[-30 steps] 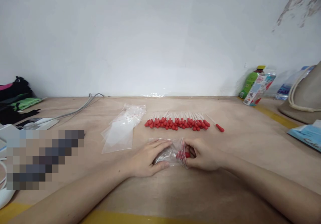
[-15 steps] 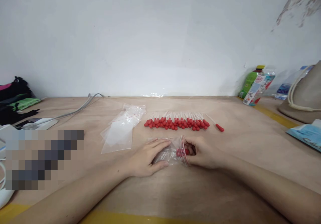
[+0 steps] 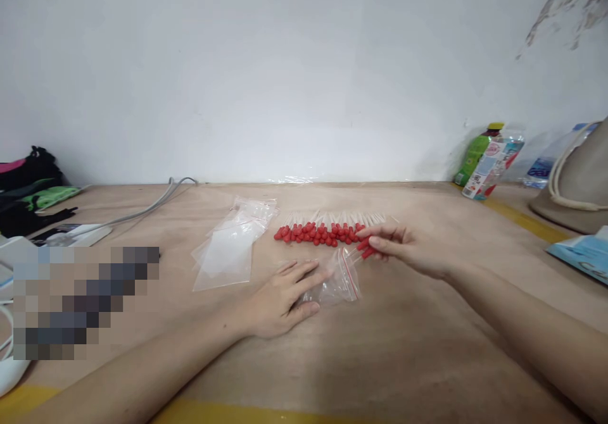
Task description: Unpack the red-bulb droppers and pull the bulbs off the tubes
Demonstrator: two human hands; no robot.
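My left hand (image 3: 282, 300) lies flat with fingers spread, pressing a clear zip bag (image 3: 332, 285) onto the table. The bag's red-lined mouth faces right. Between thumb and fingers, my right hand (image 3: 392, 243) pinches red-tipped sticks (image 3: 368, 252) just above that mouth. Their thin pale stems point down-left to the bag; whether they reach inside I cannot tell. Behind the bag lies a row of more red-tipped sticks (image 3: 316, 234), heads toward me, its right end partly hidden by my right hand. Left of the row is a pile of clear bags (image 3: 228, 247).
A grey cable (image 3: 152, 205) runs across the left side, near dark cloth items (image 3: 28, 183). At the back right stand a green bottle (image 3: 472, 158), a carton-like printed pack (image 3: 489, 168) and a beige hat (image 3: 577, 177). A blue packet (image 3: 582, 253) lies at the right edge.
My right hand has left the bag's mouth, moving up and right to the row's right end, and now pinches red-tipped sticks there. My left hand stays on the bag.
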